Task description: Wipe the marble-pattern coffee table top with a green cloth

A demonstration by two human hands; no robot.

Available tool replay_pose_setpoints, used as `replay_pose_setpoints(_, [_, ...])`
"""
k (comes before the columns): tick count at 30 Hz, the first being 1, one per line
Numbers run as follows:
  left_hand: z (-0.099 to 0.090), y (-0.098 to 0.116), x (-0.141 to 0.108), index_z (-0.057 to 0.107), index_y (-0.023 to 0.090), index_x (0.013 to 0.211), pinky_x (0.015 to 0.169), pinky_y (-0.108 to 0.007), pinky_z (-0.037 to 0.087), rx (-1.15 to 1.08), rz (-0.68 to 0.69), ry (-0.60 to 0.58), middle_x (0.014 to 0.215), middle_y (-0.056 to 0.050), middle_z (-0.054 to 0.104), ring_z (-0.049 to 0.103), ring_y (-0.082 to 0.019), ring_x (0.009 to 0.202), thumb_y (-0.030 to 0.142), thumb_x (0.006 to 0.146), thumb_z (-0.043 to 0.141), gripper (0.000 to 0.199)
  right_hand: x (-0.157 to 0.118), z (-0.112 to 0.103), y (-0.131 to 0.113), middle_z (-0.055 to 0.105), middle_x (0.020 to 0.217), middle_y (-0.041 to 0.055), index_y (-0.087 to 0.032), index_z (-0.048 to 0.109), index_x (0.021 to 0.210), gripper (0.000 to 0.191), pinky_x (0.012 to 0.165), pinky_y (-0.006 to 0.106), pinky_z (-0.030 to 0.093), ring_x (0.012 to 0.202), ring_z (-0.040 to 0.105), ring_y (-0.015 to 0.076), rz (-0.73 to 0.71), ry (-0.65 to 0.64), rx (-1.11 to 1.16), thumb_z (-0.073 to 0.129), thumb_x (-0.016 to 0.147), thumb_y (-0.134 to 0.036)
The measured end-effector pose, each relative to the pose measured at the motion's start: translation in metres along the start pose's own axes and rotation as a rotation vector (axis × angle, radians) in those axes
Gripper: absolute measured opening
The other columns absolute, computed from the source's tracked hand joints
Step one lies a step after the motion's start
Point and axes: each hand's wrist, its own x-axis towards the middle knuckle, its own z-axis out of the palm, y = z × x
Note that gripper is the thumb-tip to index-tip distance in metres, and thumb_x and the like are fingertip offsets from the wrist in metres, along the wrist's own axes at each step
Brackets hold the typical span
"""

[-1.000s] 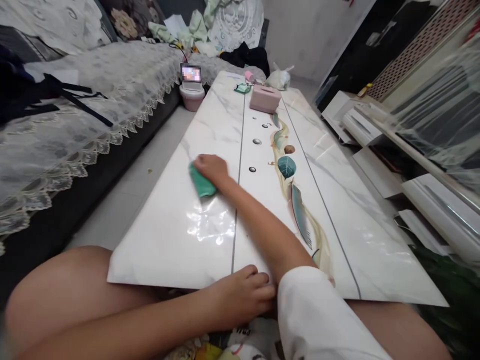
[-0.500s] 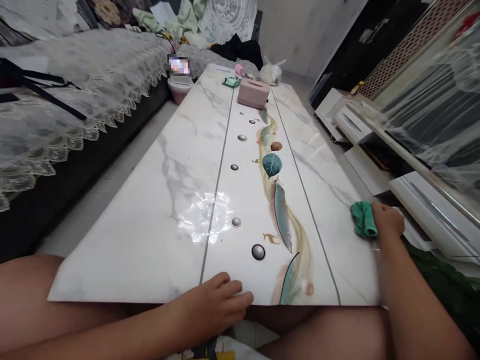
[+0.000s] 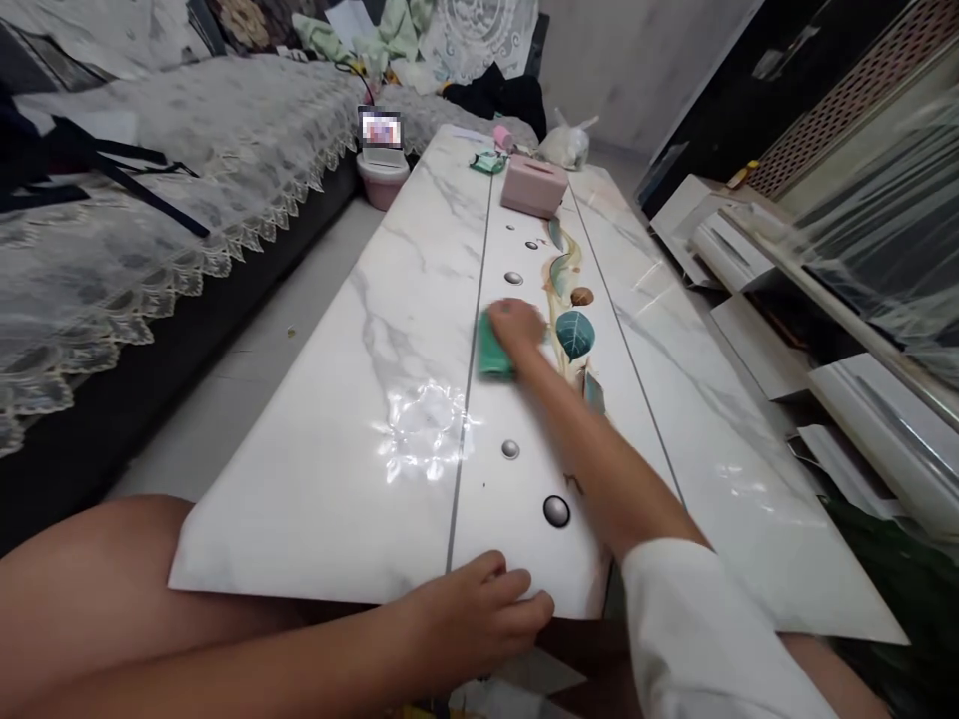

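Note:
A green cloth (image 3: pixel 494 348) lies bunched under my right hand (image 3: pixel 518 325), which presses it against the middle strip of the long white marble-patterned table (image 3: pixel 315 469). My right hand is closed on the cloth and a little blurred by motion. Just right of it is a printed teal leaf. At the near edge of the table rests my left hand (image 3: pixel 498 609), its fingers loosely curled and slightly apart, with nothing visible in them. Its thumb is hidden.
A pink tissue box (image 3: pixel 534 187) stands toward the far end, near a green packet (image 3: pixel 487 162) and a white plastic bag (image 3: pixel 567 145). On the left is a lace-covered sofa (image 3: pixel 247 130); a phone (image 3: pixel 381 129) stands over a pink bin (image 3: pixel 384 180). White drawers (image 3: pixel 876 399) line the right.
My right hand has swept the green cloth from the table's right edge leftward and away to the middle strip. My left hand stays at the near edge. The view has shifted slightly.

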Motion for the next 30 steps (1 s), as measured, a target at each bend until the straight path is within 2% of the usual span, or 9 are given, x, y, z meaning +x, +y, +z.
replay_pose_setpoints(3, [0.009,0.002,-0.004,0.073,0.022,0.092,0.084,-0.035,0.041,-0.046,0.011,0.025,0.116,-0.002,0.065,0.053,-0.019,0.097,0.024,0.094,0.066,0.008,-0.045,0.042,-0.128,0.076,0.113,0.0028,-0.025,0.075,0.109,0.051,0.08,0.027,0.048,0.099,0.066,0.022,-0.404,-0.195,0.062,0.037,0.1,-0.058])
replay_pose_setpoints(5, [0.014,0.004,-0.006,0.073,0.023,0.088,0.09,-0.037,0.04,-0.072,0.02,0.037,0.101,-0.002,0.067,0.054,-0.021,0.096,0.026,0.09,0.071,0.004,-0.077,0.059,-0.183,0.076,0.111,-0.0082,-0.03,0.072,0.107,0.051,0.081,0.024,0.047,0.097,0.064,0.0169,-0.59,-0.259,0.021,0.033,0.1,-0.062])
replay_pose_setpoints(9, [0.013,0.002,-0.008,0.071,0.022,0.084,0.088,-0.037,0.041,-0.095,0.028,0.028,0.093,-0.002,0.067,0.055,-0.022,0.096,0.025,0.088,0.073,0.005,-0.094,0.063,-0.192,0.075,0.109,-0.0126,-0.031,0.07,0.105,0.047,0.081,0.022,0.045,0.096,0.062,0.0147,-0.725,-0.292,0.006,0.035,0.1,-0.062])
replay_pose_setpoints(13, [0.0,-0.002,-0.006,0.072,0.022,0.096,0.084,-0.034,0.041,-0.068,0.025,-0.037,0.128,-0.004,0.061,0.053,-0.021,0.102,0.024,0.095,0.063,0.009,-0.045,0.027,-0.089,0.075,0.105,0.0018,-0.025,0.073,0.103,0.043,0.076,0.025,0.044,0.095,0.064,0.0199,-0.498,-0.249,0.049,0.045,0.097,-0.057])
replay_pose_setpoints(17, [-0.006,-0.002,-0.003,0.071,0.021,0.099,0.083,-0.034,0.04,-0.016,0.019,-0.061,0.131,-0.003,0.059,0.051,-0.02,0.099,0.02,0.099,0.055,0.015,-0.006,-0.045,0.081,0.072,0.107,0.0101,-0.02,0.076,0.107,0.036,0.082,0.031,0.041,0.102,0.063,0.0224,-0.013,-0.031,-0.048,0.051,0.097,-0.044])
replay_pose_setpoints(20, [-0.005,-0.001,-0.001,0.07,0.021,0.097,0.082,-0.034,0.04,0.017,0.008,-0.056,0.125,-0.003,0.06,0.051,-0.019,0.096,0.02,0.098,0.058,0.012,-0.022,-0.107,0.222,0.069,0.109,0.021,-0.016,0.077,0.114,0.04,0.082,0.041,0.042,0.107,0.063,0.03,0.309,0.106,-0.106,0.047,0.097,-0.038])
replay_pose_setpoints(23, [-0.002,0.0,0.001,0.069,0.022,0.097,0.084,-0.034,0.039,0.037,0.004,-0.079,0.124,-0.003,0.061,0.051,-0.02,0.096,0.022,0.096,0.061,0.009,-0.06,-0.152,0.335,0.068,0.115,0.0225,-0.031,0.079,0.113,0.04,0.082,0.047,0.042,0.117,0.062,0.0338,0.611,0.231,-0.159,0.045,0.094,-0.041])
replay_pose_setpoints(26, [0.002,0.001,0.0,0.068,0.023,0.097,0.085,-0.035,0.039,0.023,-0.01,-0.11,0.122,-0.003,0.061,0.05,-0.02,0.098,0.023,0.095,0.062,0.006,-0.082,-0.169,0.391,0.065,0.126,0.027,-0.034,0.075,0.126,0.046,0.086,0.048,0.041,0.126,0.059,0.0324,0.744,0.291,-0.174,0.046,0.091,-0.038])
replay_pose_setpoints(30, [0.003,0.001,0.0,0.069,0.023,0.098,0.085,-0.036,0.038,0.013,-0.016,-0.101,0.123,-0.001,0.06,0.049,-0.02,0.098,0.024,0.094,0.064,0.006,-0.069,-0.158,0.375,0.061,0.128,0.0357,-0.016,0.068,0.14,0.055,0.086,0.047,0.042,0.127,0.059,0.0337,0.797,0.311,-0.167,0.046,0.092,-0.032])
